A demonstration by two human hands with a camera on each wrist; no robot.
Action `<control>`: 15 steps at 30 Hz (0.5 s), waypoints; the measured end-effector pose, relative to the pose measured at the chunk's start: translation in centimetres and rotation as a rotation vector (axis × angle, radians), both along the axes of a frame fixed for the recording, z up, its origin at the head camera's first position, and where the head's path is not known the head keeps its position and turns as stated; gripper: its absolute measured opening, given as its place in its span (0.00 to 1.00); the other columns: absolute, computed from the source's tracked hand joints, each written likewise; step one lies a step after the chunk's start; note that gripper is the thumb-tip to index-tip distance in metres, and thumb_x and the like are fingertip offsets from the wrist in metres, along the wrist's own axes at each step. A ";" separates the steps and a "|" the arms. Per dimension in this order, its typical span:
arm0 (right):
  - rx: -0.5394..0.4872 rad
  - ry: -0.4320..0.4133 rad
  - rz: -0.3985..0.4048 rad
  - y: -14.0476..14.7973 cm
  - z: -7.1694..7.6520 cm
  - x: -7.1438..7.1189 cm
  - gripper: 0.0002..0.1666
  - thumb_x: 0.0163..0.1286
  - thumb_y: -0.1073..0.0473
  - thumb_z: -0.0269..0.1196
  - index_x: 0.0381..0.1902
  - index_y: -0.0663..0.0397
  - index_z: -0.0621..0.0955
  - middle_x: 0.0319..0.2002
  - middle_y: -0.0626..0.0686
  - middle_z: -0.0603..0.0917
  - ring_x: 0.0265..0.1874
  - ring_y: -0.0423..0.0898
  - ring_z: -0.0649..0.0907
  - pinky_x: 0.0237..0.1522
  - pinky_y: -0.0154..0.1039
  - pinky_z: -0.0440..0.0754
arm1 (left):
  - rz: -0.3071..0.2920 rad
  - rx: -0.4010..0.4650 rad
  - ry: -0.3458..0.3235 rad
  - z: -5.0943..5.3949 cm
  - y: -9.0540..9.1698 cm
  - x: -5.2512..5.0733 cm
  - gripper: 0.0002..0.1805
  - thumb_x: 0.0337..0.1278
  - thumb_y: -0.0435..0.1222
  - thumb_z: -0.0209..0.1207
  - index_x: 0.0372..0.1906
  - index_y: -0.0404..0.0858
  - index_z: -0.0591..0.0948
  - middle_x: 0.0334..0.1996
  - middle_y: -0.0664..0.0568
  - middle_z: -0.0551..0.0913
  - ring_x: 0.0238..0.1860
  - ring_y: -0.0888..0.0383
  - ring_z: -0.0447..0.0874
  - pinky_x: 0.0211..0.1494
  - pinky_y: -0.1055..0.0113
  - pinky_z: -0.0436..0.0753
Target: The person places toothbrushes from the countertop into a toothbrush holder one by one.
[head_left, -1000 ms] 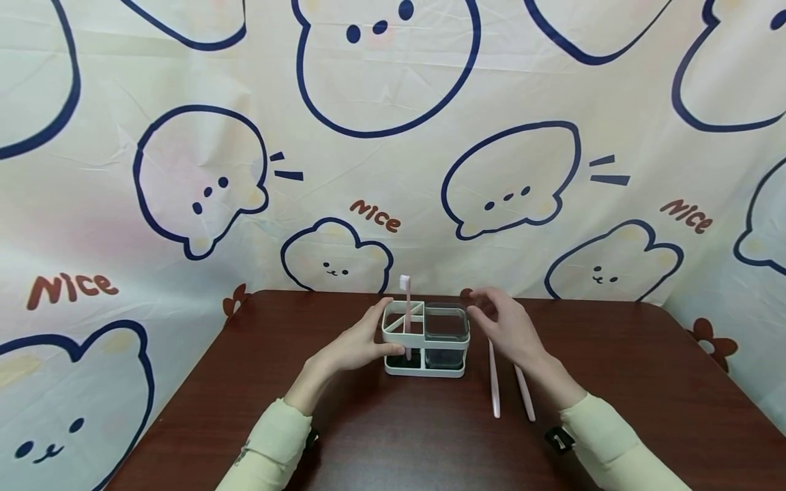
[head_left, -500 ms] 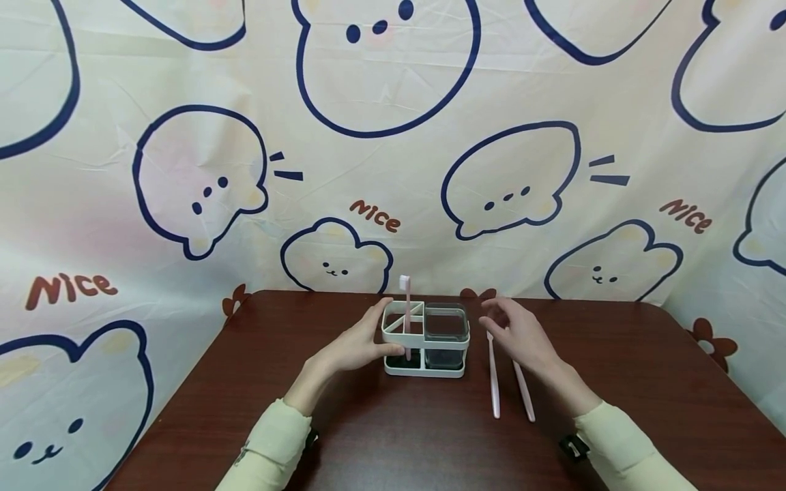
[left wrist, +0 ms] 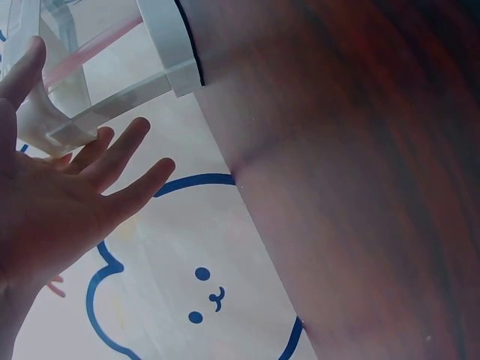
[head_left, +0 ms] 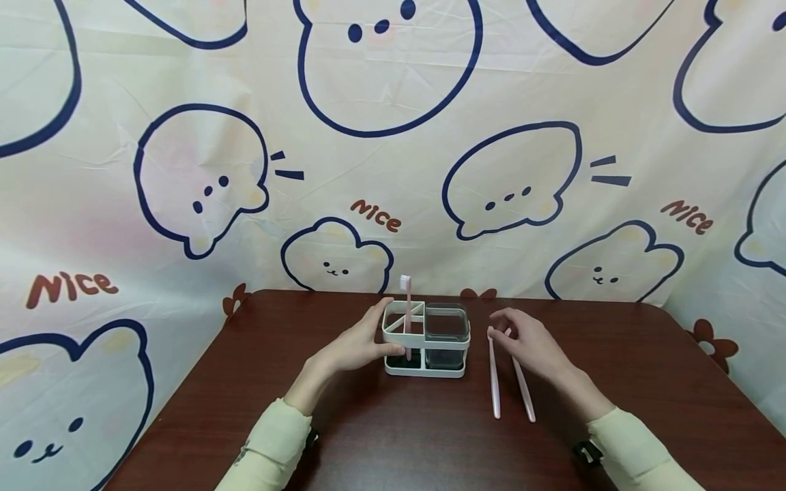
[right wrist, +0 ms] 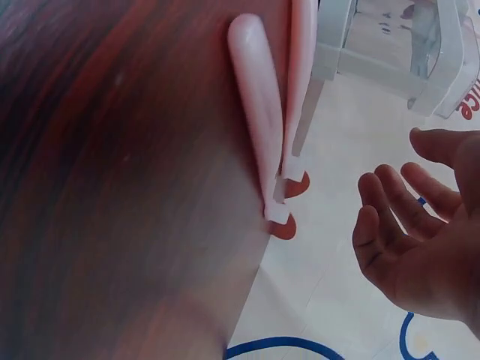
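My left hand (head_left: 353, 346) (left wrist: 64, 210) holds the left side of a white toothbrush holder (head_left: 432, 373) (left wrist: 169, 41), thumb in front and fingers behind. A pink toothbrush (head_left: 408, 307) stands upright in its left part; a clear grey cup (head_left: 446, 329) sits in the right part. Two pink toothbrushes (head_left: 495, 385) (head_left: 525, 395) lie side by side on the table, right of the holder. Over their far ends hovers my right hand (head_left: 535, 346) (right wrist: 424, 240), loosely bent and holding nothing. In the right wrist view both handles (right wrist: 259, 97) (right wrist: 301, 67) show apart from the fingers.
The brown table (head_left: 368, 436) ends just behind the holder, against a patterned cloth (head_left: 417, 170). The holder's edge (right wrist: 330, 34) shows at the top of the right wrist view. Dark bands are on both wrists.
My right hand has moved right and slightly down, away from the cup to the far ends of the loose toothbrushes. My left hand and the holder have stayed put.
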State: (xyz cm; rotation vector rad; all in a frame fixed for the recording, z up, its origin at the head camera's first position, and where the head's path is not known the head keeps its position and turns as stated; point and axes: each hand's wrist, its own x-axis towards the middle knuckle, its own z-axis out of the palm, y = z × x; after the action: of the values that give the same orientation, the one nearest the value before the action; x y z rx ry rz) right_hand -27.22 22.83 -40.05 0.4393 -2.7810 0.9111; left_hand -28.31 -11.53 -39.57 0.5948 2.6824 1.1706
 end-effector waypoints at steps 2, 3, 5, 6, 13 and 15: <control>0.016 -0.026 0.005 0.3 -0.1 0.0 0.19 0.71 0.55 0.63 0.56 0.56 0.79 0.37 0.50 0.82 0.31 0.44 0.77 0.29 0.35 0.76 | 0.000 0.002 -0.003 0.0 0.0 0.0 0.55 0.54 0.53 0.69 0.80 0.53 0.47 0.79 0.49 0.50 0.75 0.47 0.59 0.71 0.37 0.64; 0.025 -0.038 0.009 0.5 -0.2 0.0 0.19 0.71 0.55 0.63 0.56 0.56 0.79 0.37 0.50 0.82 0.30 0.44 0.77 0.29 0.35 0.76 | 0.001 0.002 -0.005 0.0 0.0 0.0 0.55 0.54 0.53 0.69 0.80 0.53 0.47 0.79 0.49 0.50 0.75 0.47 0.59 0.71 0.37 0.64; 0.038 -0.064 0.020 0.8 -0.3 0.0 0.19 0.70 0.57 0.63 0.56 0.56 0.79 0.37 0.50 0.81 0.30 0.45 0.77 0.29 0.35 0.76 | -0.001 0.003 -0.006 0.0 0.1 0.0 0.55 0.54 0.52 0.69 0.80 0.52 0.47 0.79 0.48 0.50 0.74 0.47 0.60 0.71 0.36 0.64; 0.042 -0.075 0.024 1.0 -0.3 0.0 0.19 0.70 0.57 0.63 0.56 0.56 0.79 0.37 0.50 0.81 0.31 0.45 0.77 0.29 0.35 0.76 | -0.003 0.004 -0.006 0.0 0.1 0.0 0.55 0.54 0.52 0.69 0.79 0.51 0.47 0.79 0.48 0.51 0.74 0.47 0.60 0.71 0.36 0.64; 0.052 -0.130 0.048 1.6 -0.7 0.0 0.20 0.69 0.57 0.64 0.57 0.57 0.78 0.38 0.50 0.82 0.34 0.45 0.79 0.34 0.38 0.78 | -0.002 0.002 -0.004 0.0 0.1 -0.1 0.54 0.54 0.51 0.69 0.79 0.53 0.48 0.78 0.48 0.52 0.74 0.47 0.61 0.70 0.36 0.65; 0.058 -0.149 0.054 1.8 -0.8 0.0 0.21 0.69 0.58 0.65 0.57 0.58 0.78 0.38 0.50 0.82 0.34 0.45 0.79 0.34 0.38 0.78 | -0.003 0.002 -0.003 0.0 0.1 -0.1 0.54 0.54 0.51 0.69 0.79 0.52 0.48 0.78 0.48 0.52 0.74 0.46 0.61 0.70 0.35 0.65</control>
State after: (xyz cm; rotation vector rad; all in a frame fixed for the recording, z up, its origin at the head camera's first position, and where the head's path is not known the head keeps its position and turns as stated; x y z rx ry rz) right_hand -27.24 24.60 -40.89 0.4763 -2.9501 0.9120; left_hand -28.43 -11.47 -39.57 0.5959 2.6772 1.1730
